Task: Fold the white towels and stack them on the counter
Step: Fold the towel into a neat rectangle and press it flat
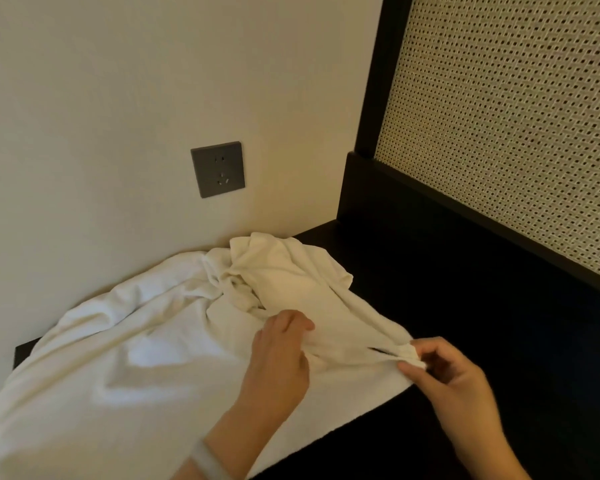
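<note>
Now your right hand (pixel 454 379) pinches a bunched corner of the soft, limp towel (pixel 302 278) heaped on the desk (pixel 430 289); your left hand (pixel 278 362) grips its edge nearby. Hold corners; it will likely sag.

Counter (pixel 465 323) free right of towels (pixel 136 358) — wall (pixel 101 133) behind.
</note>
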Demonstrator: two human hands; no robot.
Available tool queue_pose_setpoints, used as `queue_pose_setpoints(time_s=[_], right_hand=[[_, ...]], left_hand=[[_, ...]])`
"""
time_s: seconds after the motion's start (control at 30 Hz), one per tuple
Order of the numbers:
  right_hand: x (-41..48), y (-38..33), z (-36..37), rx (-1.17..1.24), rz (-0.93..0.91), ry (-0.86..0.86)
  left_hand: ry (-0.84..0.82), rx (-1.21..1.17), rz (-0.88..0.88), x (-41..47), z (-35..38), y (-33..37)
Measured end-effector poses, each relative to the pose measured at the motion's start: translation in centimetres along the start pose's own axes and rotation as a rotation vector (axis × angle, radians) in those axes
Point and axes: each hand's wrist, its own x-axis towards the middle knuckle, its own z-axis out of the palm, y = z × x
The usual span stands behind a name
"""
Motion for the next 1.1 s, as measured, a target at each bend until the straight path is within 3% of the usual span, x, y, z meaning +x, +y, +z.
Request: queue_pose_setpoints(time_s=[0.1,0.27,0.4,0.47,0.53,0.63,0.8,0.93,1.03,1.1], right_hand=[[1.1,0.9,-1.5,0.02,0.068,0.119],[3.0,2.1,-3.0,0.164,0.13,0.294],[5.1,1.3,-3.8,0.415,0.123,0.326],[6.3,0.5,-4.3,0.552,0.085,0.342],[7.7,-0.2,-5.1,0.679,0.023,0.367],[10.2,-1.6,-6.4,0.745,-0.128,0.329],[13.4,-5.1,-8.5,0.746,-0.29,0.169],[13.7,-5.0,-8.2,0.557,-0.165,0.019],[12.9,-2.7,-7.2,0.334,-0.041,-0.031],[12.1,-1.8,-6.3,0.286,0.002,-0.049]], left_hand=[[-0.153,0.234,0.161,1.9,-0.5,-2.9],[-0.281,0.36,0.247,4.0,-1.9,-2.8],[-0.466,0.311,0.135,4.1,-2.5,-1.9],[-0.623,0.443,0.075,3.9,-3.0,-1.8],[-0.662,0.543,0.013,3.7,-3.7,-2.0],[-0.451,0.486,-0.122,4.6,-5.4,-2.7],[-0.078,0.553,-0.192,6.9,-9.7,-5.1],[0.116,0.374,-0.238,5.9,-11.5,-8.9],[0.077,0.548,-0.394,4.4,-10.8,-10.0],[0.195,0.567,-0.243,4.0,-9.1,-8.7]])
